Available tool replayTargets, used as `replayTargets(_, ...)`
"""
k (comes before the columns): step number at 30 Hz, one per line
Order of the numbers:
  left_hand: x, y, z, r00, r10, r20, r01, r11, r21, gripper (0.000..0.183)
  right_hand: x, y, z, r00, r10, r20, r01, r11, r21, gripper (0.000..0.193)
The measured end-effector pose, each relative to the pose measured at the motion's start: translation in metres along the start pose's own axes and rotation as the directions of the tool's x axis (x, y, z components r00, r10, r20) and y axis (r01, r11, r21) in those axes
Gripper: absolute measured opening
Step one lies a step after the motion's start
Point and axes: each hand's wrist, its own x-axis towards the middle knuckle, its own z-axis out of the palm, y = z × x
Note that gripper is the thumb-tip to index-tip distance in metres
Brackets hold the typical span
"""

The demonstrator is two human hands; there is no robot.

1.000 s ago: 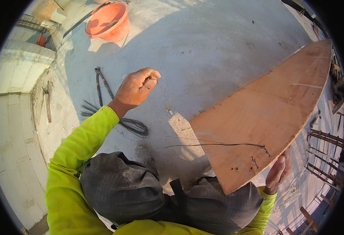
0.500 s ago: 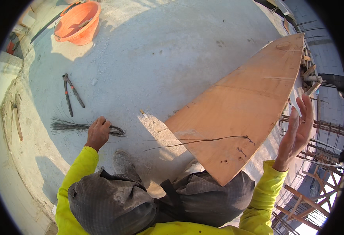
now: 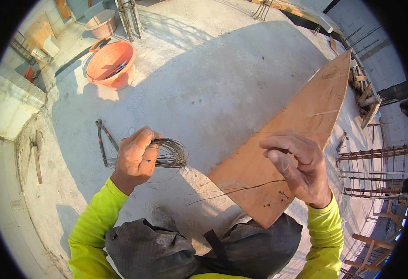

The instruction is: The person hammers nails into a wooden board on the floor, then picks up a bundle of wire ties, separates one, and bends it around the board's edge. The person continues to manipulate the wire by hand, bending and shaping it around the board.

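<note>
Plywood board (image 3: 301, 135) beneath right hand (image 3: 299, 167) seemingly pinching thin wire (image 3: 232, 191), left hand (image 3: 136, 156) clenching wire bundle (image 3: 169, 152), pliers (image 3: 102, 139) beside.

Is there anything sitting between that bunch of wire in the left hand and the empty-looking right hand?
Nothing solid does. The left hand grips the wire bundle, and the right hand is raised apart from it. Between them is only open air above the concrete floor and the near end of the plywood board; a thin single wire trails from the right hand.

Sunlit concrete slab on a building site

Pale grey concrete floor (image 3: 222, 79) in hard sun, with shadow across the near part. An orange bucket (image 3: 111, 65) stands far left, a long plywood board (image 3: 301, 135) lies right, and rebar frames (image 3: 371, 153) line the right edge.
</note>
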Motion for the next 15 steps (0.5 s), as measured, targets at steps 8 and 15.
replayTargets(8, 0.023, 0.033, 0.017, 0.997, 0.06, 0.039, -0.051, 0.978, -0.202, 0.021, 0.027, -0.012, 0.046, 0.961, -0.031, 0.274, -0.081, 0.917, 0.389, 0.029)
replayTargets(15, 0.019, 0.034, 0.021, 0.996, 0.031, 0.081, -0.009, 0.968, -0.253, 0.023, 0.019, -0.014, 0.05, 0.923, 0.154, 0.352, -0.341, 0.752, 0.564, 0.018)
